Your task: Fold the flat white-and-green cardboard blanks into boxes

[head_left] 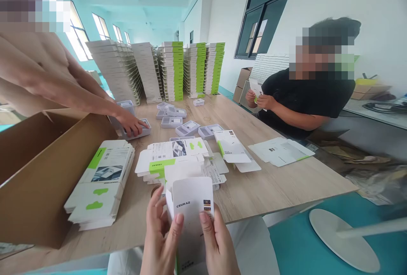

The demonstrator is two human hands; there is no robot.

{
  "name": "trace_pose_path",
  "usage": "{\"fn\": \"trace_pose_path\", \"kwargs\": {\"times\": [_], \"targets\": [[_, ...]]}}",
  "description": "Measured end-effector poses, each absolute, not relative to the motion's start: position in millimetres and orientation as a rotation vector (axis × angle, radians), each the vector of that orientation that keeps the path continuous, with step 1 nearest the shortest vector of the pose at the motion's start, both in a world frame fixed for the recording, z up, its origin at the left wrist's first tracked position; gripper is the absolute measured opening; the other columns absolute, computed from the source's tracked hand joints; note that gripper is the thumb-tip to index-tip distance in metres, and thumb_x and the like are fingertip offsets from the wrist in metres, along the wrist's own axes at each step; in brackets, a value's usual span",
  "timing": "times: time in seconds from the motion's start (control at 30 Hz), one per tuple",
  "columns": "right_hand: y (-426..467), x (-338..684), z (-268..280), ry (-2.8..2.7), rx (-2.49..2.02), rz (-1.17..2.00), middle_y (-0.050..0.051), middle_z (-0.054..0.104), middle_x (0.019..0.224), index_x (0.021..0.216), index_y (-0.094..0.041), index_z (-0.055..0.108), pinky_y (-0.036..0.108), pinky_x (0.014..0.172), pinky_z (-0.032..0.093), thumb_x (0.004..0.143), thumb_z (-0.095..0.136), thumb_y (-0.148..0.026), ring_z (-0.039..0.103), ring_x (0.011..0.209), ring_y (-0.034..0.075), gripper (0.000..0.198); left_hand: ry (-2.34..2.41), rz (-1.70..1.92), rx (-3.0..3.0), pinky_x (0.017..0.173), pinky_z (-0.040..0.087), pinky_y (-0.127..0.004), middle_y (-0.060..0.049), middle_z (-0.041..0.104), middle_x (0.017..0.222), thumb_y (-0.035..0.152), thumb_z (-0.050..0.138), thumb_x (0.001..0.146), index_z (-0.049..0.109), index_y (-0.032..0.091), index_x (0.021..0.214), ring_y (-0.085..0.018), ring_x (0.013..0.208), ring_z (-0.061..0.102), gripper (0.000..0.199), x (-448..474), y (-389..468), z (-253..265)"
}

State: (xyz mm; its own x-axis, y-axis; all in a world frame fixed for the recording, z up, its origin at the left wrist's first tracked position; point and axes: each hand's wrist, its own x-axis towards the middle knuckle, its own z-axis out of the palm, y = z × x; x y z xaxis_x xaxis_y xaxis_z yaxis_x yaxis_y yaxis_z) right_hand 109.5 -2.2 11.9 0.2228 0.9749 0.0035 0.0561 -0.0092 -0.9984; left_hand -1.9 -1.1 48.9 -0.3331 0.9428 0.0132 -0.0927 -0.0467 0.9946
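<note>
We grip a white box (192, 224) between our left hand (160, 234) and right hand (219, 241), both thumbs on its front, at the near edge of a wooden table (280, 186). At left stands an open brown carton (63, 181). At the far end we see tall stacks (171, 73). Flat boxes (98, 186) lie in a pile beside the carton and in another just beyond our hands. Past these, pale trays (187, 128) lie scattered; a co-worker's hand (131, 123) touches one of them.

Both hands (159, 237) (221, 243) close, fingers (155, 201) perhaps curled
</note>
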Motion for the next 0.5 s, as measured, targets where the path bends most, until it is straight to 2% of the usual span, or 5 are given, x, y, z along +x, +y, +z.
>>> {"fn": "trace_pose_path", "kwargs": {"times": [0.07, 0.23, 0.3, 0.43, 0.5], "targets": [[-6, 110, 9, -1.109, -1.334, 0.991, 0.011, 0.073, 0.136, 0.140, -0.030, 0.062, 0.036, 0.108, 0.056, 0.104, 0.049, -0.067, 0.066, 0.134, 0.031, 0.053, 1.316, 1.599, 0.982, 0.082, 0.062, -0.030, -0.014, 0.071, 0.135, 0.066, 0.065, 0.095, 0.040, 0.032, 0.151, -0.023, 0.106, 0.078, 0.070, 0, -1, 47], [-14, 104, 5, -1.177, -1.264, 0.944, 0.013, 0.074, 0.123, 0.142, -0.030, 0.063, 0.034, 0.101, 0.058, 0.106, 0.044, -0.065, 0.072, 0.116, 0.030, 0.053, 1.395, 1.738, 1.018, 0.076, 0.061, -0.025, -0.009, 0.080, 0.116, 0.063, 0.064, 0.098, 0.057, 0.028, 0.132, -0.020, 0.094, 0.079, 0.049, 3, -2, 38], [-16, 102, 9, -1.172, -1.247, 0.981, 0.014, 0.072, 0.131, 0.150, -0.029, 0.057, 0.035, 0.102, 0.058, 0.107, 0.044, -0.063, 0.070, 0.123, 0.030, 0.056, 1.415, 1.768, 1.026, 0.079, 0.062, -0.027, -0.009, 0.081, 0.114, 0.062, 0.062, 0.099, 0.058, 0.027, 0.130, -0.021, 0.095, 0.079, 0.047, 2, -4, 35], [-13, 106, 30, -1.135, -1.153, 1.040, 0.013, 0.059, 0.155, 0.167, -0.032, 0.030, 0.035, 0.106, 0.056, 0.108, 0.047, -0.059, 0.059, 0.142, 0.030, 0.067, 1.371, 1.779, 1.128, 0.087, 0.059, -0.026, -0.007, 0.080, 0.121, 0.054, 0.059, 0.104, 0.063, 0.028, 0.130, -0.019, 0.104, 0.077, 0.037, 0, -8, 32], [-9, 115, 41, -1.141, -1.065, 1.046, 0.014, 0.059, 0.154, 0.163, -0.032, 0.034, 0.038, 0.105, 0.056, 0.107, 0.051, -0.058, 0.061, 0.137, 0.030, 0.064, 1.330, 1.839, 1.264, 0.091, 0.056, -0.026, -0.005, 0.078, 0.121, 0.051, 0.062, 0.103, 0.067, 0.030, 0.127, -0.018, 0.105, 0.074, 0.032, -3, -10, 30]]}}
